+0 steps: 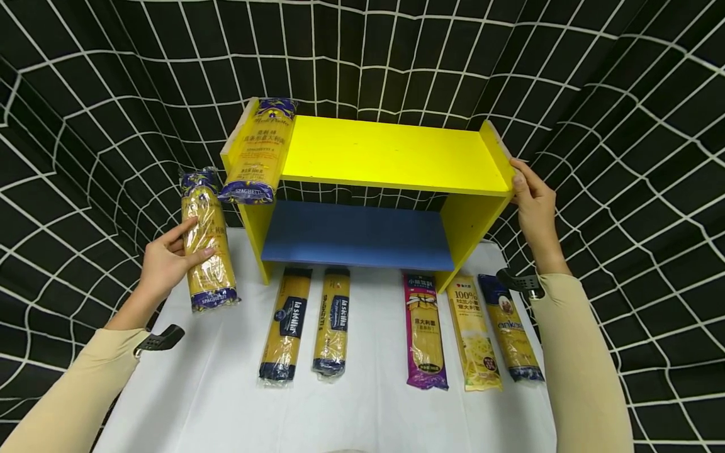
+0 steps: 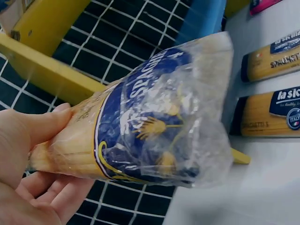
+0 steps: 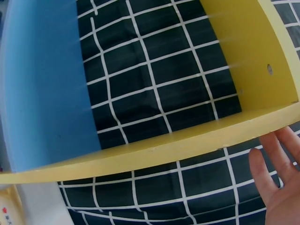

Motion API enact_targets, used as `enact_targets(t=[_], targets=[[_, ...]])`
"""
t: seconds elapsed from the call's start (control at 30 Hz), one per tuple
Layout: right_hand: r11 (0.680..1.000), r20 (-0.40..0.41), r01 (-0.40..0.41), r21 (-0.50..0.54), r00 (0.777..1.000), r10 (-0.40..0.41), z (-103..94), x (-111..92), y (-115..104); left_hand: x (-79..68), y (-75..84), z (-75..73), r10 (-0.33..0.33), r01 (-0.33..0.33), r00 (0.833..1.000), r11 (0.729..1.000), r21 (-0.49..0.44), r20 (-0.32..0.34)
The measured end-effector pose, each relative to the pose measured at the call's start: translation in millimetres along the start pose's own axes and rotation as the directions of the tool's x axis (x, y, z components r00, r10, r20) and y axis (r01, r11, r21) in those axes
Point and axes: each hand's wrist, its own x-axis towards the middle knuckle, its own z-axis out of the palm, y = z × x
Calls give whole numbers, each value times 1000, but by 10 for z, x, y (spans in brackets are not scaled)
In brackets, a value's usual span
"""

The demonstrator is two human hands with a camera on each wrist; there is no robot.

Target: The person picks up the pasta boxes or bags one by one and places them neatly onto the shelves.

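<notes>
In my left hand (image 1: 164,258) is a clear bag of spaghetti (image 1: 208,251) with blue ends, gripped between thumb and fingers to the left of the shelf unit. Close up in the left wrist view, the spaghetti bag (image 2: 145,126) shows its crinkled blue end. A matching spaghetti bag (image 1: 260,151) lies tilted on the left end of the yellow top board (image 1: 385,151). My right hand (image 1: 535,201) touches the outer side of the shelf's right panel (image 1: 478,220). In the right wrist view, the fingers (image 3: 276,154) of that hand meet the panel with nothing held.
Below the top is a blue shelf board (image 1: 357,236). On the white table (image 1: 362,415) lie two la sicilia spaghetti packs (image 1: 286,327), a purple pasta pack (image 1: 426,333), a yellow one (image 1: 474,333) and a blue-ended one (image 1: 511,330). Black grid cloth (image 1: 385,63) surrounds the table.
</notes>
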Motion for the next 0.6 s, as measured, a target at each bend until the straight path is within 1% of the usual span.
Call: enact_targets(t=[0.07,0.17,0.27,0.37,0.53,0.6], targets=[[1000,-1,0,-13,1000,0,-4,-2,-2,17,85,-20,4,-4,1000,1000,-7,-23],[1000,1,-1,-22,1000,1,-9,0,-9,39,217,-80,0,-2,999,999,-45,-47],[1000,0,-4,-22,1000,4,-10,3,-11,69,350,-165,-8,1,999,989,-147,-50],[1000,0,-5,-24,1000,5,-12,2,-12,103,483,-262,-3,-6,999,974,-228,-39],[1000,4,-1,-29,1000,1,-10,-3,-20,152,715,-394,-6,-1,1000,957,-290,-25],[1000,5,-3,-30,1000,3,-7,-5,-18,171,802,-437,-10,3,1000,944,-329,-19]])
